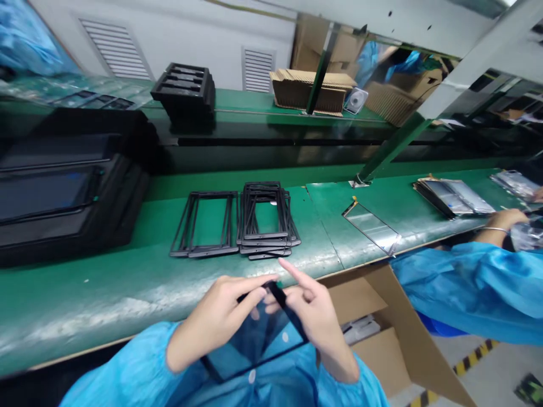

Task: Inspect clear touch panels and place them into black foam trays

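A clear glass panel with a black border is tilted in front of my chest, and the blue sleeves and coat show through it. My left hand grips its upper corner, thumb on the near face and fingers along the edge. On the other side my right hand closes on the black border with curled fingers, while its index finger points up and away. Just beyond the hands lies a pile of black rectangular frames. Left of that pile are a few more black frames, loosely stacked on the green bench.
Stacked black trays holding dark panels stand at left. A bordered glass panel lies right on the green bench. An open cardboard box stands below the edge. A co-worker's blue sleeve is at right. Black bins occupy the shelf.
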{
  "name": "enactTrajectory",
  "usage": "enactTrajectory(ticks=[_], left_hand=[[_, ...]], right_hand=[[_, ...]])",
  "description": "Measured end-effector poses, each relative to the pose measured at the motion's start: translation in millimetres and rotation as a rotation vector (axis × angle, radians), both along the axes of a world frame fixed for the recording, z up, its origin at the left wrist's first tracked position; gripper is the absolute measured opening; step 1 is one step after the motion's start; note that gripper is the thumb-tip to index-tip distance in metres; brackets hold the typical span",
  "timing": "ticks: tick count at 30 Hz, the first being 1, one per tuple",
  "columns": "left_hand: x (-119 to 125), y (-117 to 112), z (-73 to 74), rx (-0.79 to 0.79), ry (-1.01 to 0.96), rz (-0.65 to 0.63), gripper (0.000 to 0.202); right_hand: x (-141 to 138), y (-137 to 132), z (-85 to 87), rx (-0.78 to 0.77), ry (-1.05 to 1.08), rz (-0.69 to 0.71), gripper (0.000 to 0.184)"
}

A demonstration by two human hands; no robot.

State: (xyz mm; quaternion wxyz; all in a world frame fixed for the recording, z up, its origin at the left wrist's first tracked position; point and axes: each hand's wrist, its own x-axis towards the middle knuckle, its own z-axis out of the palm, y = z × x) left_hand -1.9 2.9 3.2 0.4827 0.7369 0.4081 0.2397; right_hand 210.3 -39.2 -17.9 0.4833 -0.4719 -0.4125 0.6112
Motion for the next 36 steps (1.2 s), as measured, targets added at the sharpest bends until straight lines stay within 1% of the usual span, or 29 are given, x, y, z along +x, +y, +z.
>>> enactTrajectory(ticks=[1,3,5,7,10,13,17,21,24,25,27,29,30,31,32,33,35,36], left_hand=[[1,0,0.9,-0.120,-0.053,0.058,0.040],[1,-1,2.1,-0.314,-0.178,0.180,0.044],[0,-2,2.5,-0.423,-0.278,0.265,0.047],[-1,-3,1.9,-0.461,-0.324,0.313,0.048],[0,-4,-1.7,-0.465,-0.350,0.362,0.048],[0,-5,-7.8,-0.483,-0.386,0.373,0.047],[-2,-8,-14.7,-0.509,-0.412,0.386,0.047],[-6,-10,-18.7,-0.495,-0.387,0.401,0.049],[-10,-8,-16.7,-0.461,-0.326,0.375,0.049],[-10,-7,-14.4,-0.410,-0.284,0.358,0.048],[-8,-4,-7.7,-0.239,-0.161,0.283,0.052],[-4,-2,-0.3,-0.078,-0.032,0.150,0.063],[-2,-2,2.9,-0.042,0.013,0.082,0.064],[0,-1,5.4,-0.044,0.033,0.035,0.061],[2,-1,7.1,-0.081,0.026,0.024,0.055],[2,-1,7.8,-0.140,-0.003,0.050,0.049],[-2,0,6.7,-0.270,-0.112,0.188,0.039],[-4,0,5.1,-0.320,-0.177,0.270,0.037]], right_hand=[[3,2,-1.8,-0.034,0.039,-0.033,0.060],[9,4,-6.8,-0.060,0.061,-0.143,0.050],[15,4,-11.8,-0.051,0.039,-0.227,0.042],[18,3,-14.5,-0.032,0.039,-0.249,0.041],[18,1,-13.5,-0.014,0.071,-0.225,0.042],[15,3,-9.1,-0.022,0.085,-0.212,0.040],[11,6,-3.1,-0.010,0.027,-0.184,0.048],[11,5,1.7,0.024,-0.075,-0.187,0.048],[11,4,5.1,0.072,-0.113,-0.185,0.047],[10,4,6.1,0.092,-0.143,-0.182,0.046],[5,6,7.6,0.149,-0.252,-0.130,0.043],[-3,9,8.7,0.220,-0.356,-0.055,0.030],[-5,10,9.0,0.250,-0.375,-0.043,0.022],[-6,11,9.0,0.274,-0.375,-0.068,0.015],[-4,12,8.7,0.293,-0.371,-0.138,0.013],[0,12,7.8,0.313,-0.379,-0.236,0.016],[18,12,2.5,0.345,-0.442,-0.437,0.026],[28,11,-2.1,0.347,-0.476,-0.493,0.028]])
